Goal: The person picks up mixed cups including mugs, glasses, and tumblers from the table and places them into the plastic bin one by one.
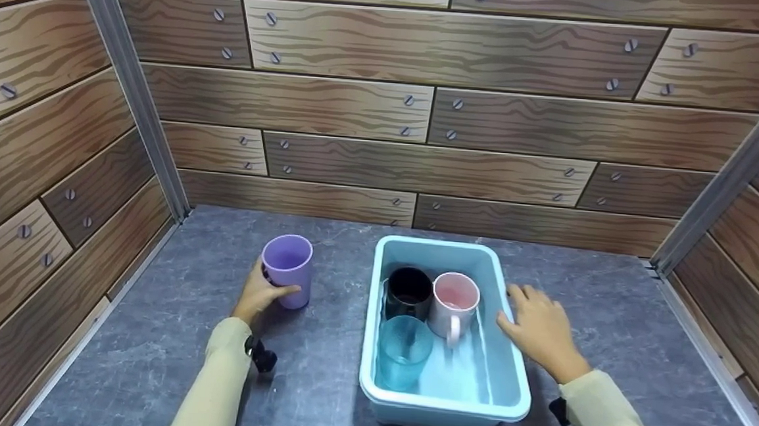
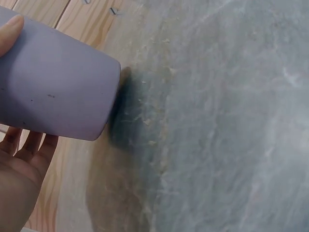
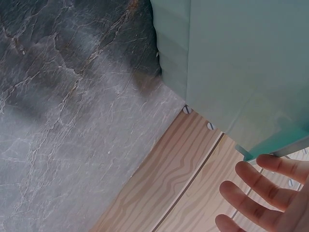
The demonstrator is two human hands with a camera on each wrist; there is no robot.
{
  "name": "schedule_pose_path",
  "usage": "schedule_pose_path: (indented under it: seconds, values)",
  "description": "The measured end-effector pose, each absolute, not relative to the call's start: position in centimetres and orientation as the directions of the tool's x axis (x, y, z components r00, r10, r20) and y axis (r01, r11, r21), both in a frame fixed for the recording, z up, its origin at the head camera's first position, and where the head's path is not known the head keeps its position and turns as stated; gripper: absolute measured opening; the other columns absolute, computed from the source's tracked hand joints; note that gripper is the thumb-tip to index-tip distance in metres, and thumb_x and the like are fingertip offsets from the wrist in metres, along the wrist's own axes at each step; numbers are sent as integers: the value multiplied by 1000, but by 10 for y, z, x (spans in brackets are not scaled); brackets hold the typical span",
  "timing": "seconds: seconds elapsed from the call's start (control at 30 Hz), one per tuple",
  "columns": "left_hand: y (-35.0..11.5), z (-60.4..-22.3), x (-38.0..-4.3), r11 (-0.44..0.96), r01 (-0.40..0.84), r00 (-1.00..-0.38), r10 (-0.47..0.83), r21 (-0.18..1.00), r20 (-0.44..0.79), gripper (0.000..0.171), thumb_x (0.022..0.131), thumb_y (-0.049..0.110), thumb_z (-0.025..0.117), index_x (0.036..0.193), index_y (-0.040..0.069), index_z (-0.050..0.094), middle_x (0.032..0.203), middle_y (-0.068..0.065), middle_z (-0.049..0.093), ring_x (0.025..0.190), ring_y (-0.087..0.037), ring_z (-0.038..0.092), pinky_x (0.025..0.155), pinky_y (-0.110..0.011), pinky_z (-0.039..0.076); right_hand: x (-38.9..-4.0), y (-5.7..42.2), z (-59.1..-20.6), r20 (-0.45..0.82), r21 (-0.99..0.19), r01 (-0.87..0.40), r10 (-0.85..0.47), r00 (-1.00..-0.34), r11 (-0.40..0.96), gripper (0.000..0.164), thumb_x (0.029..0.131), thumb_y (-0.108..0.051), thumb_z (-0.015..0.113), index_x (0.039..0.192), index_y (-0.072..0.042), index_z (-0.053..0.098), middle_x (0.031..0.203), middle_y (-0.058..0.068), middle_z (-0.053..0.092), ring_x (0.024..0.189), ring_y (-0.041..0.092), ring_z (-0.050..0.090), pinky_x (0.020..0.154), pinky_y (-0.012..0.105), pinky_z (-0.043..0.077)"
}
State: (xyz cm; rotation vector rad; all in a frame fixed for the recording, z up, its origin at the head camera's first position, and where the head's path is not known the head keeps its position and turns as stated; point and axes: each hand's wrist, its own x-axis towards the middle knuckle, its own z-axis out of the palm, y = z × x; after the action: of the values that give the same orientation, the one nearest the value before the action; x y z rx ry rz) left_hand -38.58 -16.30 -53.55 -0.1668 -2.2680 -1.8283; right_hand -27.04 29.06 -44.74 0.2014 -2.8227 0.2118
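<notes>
My left hand (image 1: pixel 261 296) grips a purple plastic cup (image 1: pixel 293 275), thumb on the near side and fingers round the far side. The cup's mouth faces up; in the left wrist view its base (image 2: pixel 108 101) is close to the tabletop, and whether it touches cannot be told. Beside the right rim of a light blue tub (image 1: pixel 519 386) is my right hand (image 1: pixel 539 328), its fingers spread and holding nothing. Inside the tub stand a black mug (image 1: pixel 409 287), a pink-and-white mug (image 1: pixel 446 309) with its handle toward me, and a clear teal cup (image 1: pixel 402 356).
A dark grey marbled tabletop (image 1: pixel 316 380) lies under everything. Wood-patterned panels (image 1: pixel 455 53) close off the back and both sides, with metal posts (image 1: pixel 133 86) at the corners. The mugs and teal cup fill the tub's left and middle.
</notes>
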Motion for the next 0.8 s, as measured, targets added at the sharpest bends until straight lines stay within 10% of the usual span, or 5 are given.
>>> schedule_pose_path:
  seconds: [0.8]
  values:
    - [-153, -479, -360, 260, 327, -943, 23, 909, 333, 87, 62, -4, 81, 134, -13, 34, 128, -34, 49, 120, -45, 47, 104, -51, 35, -269, 290, -448, 334, -128, -177, -125, -934, 976, 47, 86, -33, 58, 120, 1, 56, 110, 24, 61, 97, 41, 59, 76, 58, 45]
